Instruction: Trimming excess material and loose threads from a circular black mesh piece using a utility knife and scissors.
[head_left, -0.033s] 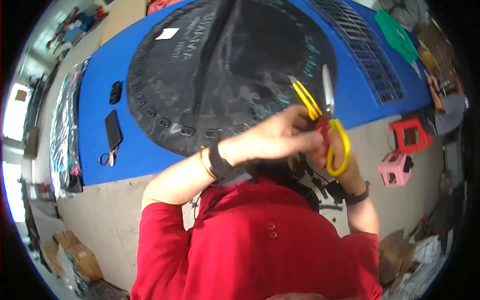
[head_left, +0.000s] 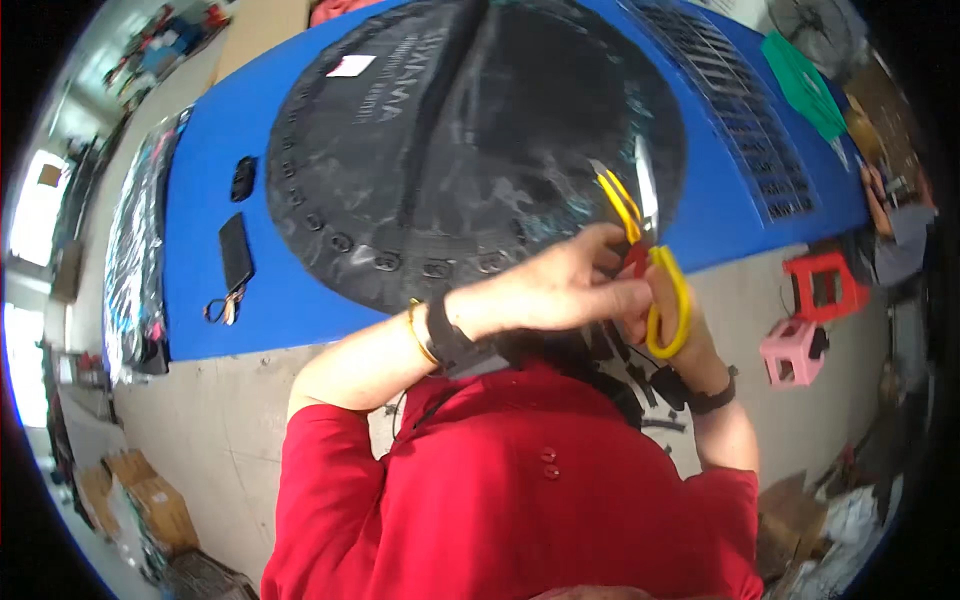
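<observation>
My right hand [head_left: 658, 308] is closed around scissors [head_left: 678, 312] with yellow-and-red handles, their silver blade pointing away from me. A yellow cutter knife [head_left: 622, 203] with a metal tip stands beside the blade; which hand grips it cannot be told. My left hand [head_left: 555, 285] reaches across and meets the right one, its fingers curled, its thumb against the right fingers; what it pinches is hidden. Both hands are above the near right edge of a large round black cover [head_left: 480, 160], folded along a line and edged with black buckle-like pieces, which lies on a blue table [head_left: 270, 315].
On the table's left are a black phone-like slab [head_left: 236, 255], a small black object [head_left: 244, 178] and plastic-wrapped goods [head_left: 135, 250]. Right are a black strip panel [head_left: 735, 110], a green box [head_left: 803, 85], red [head_left: 825, 285] and pink [head_left: 792, 352] stools, and another person's arm [head_left: 876, 200].
The whole view has shifted slightly. The scissors and knife have tilted a little, the blade's tip moving slightly left. Both hands stay together.
</observation>
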